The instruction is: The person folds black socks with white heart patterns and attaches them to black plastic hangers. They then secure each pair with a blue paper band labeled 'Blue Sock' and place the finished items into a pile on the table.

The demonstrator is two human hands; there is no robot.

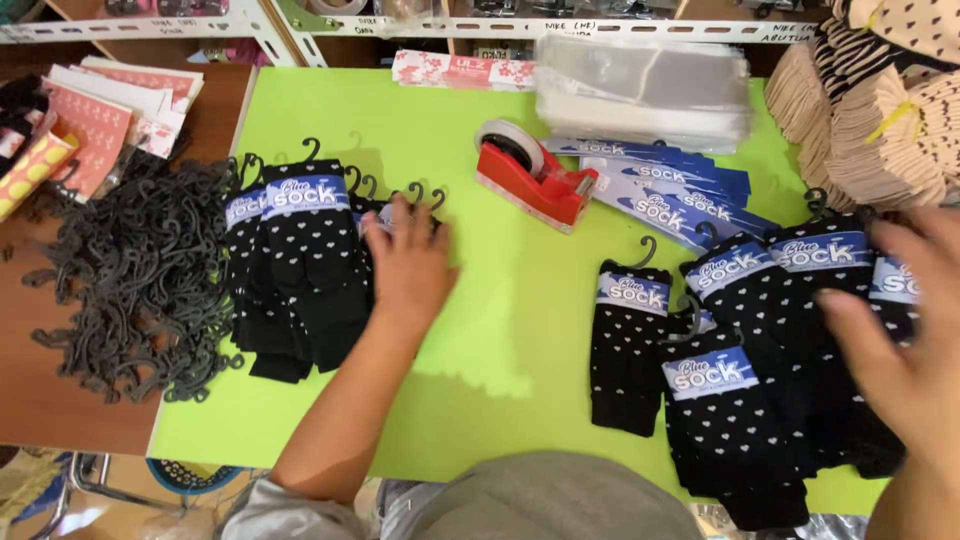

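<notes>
My left hand lies flat, fingers apart, on the right edge of a stack of black dotted socks with blue paper bands and black hooks, at the left of the green mat. My right hand, blurred and spread open, hovers over another spread of the same banded socks at the right; it holds nothing. One pair of socks lies apart from that spread, nearer the middle.
A red tape dispenser stands mid-mat. Blue paper bands fan out beside it, under a stack of clear bags. A heap of black plastic hooks covers the wooden table at left. Folded beige fabric is piled at back right.
</notes>
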